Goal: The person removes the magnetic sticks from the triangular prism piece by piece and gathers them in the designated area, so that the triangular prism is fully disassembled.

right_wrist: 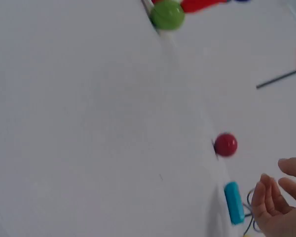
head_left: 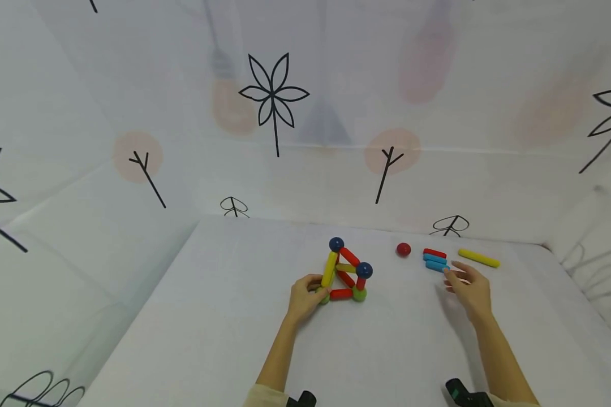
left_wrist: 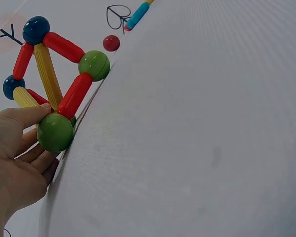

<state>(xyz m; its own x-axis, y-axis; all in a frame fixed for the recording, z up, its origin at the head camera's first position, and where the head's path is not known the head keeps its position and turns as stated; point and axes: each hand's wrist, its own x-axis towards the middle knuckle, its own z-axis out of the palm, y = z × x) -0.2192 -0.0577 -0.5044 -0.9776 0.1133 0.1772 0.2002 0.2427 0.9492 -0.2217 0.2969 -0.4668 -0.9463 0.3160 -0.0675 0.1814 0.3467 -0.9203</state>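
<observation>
My left hand point(head_left: 305, 297) grips the lower left corner of a frame of building-toy rods and balls point(head_left: 350, 256), thumb near a green ball point(left_wrist: 55, 132) and fingers behind it. Red and yellow rods join its blue and green balls, and it stands on the table. On the right, my right hand point(head_left: 470, 291) hovers with loosely bent fingers beside the near end of a blue rod point(head_left: 436, 265). In the right wrist view a gap shows between those fingers and the blue rod point(right_wrist: 234, 203). A second blue rod point(head_left: 434, 258) and a red rod point(head_left: 434, 252) lie alongside.
A loose red ball point(head_left: 403, 249) sits between the frame and the rods. Beyond the right hand lies a longer yellow rod point(head_left: 478, 258). The white table point(head_left: 209, 328) meets a printed cloth backdrop point(head_left: 326, 186) at the back.
</observation>
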